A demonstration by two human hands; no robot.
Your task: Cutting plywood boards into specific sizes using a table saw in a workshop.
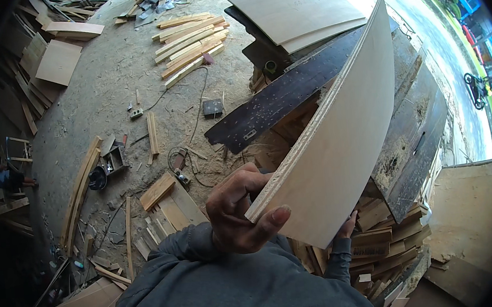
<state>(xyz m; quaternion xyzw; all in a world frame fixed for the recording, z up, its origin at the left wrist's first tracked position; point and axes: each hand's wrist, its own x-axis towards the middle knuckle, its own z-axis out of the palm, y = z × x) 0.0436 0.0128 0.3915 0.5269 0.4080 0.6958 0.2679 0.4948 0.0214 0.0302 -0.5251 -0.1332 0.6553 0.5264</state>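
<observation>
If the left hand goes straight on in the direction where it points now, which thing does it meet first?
The left hand would first meet the pale board, whose near corner is in its grip. What lies beyond is hard to judge, because the board hides it.

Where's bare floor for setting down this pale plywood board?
Freest: dusty grey floor, between the tan square plywood panel and the stacked pale wooden strips. Crowded: beside the right hand, where brown wooden offcuts pile up, and around the round black tub.
</observation>
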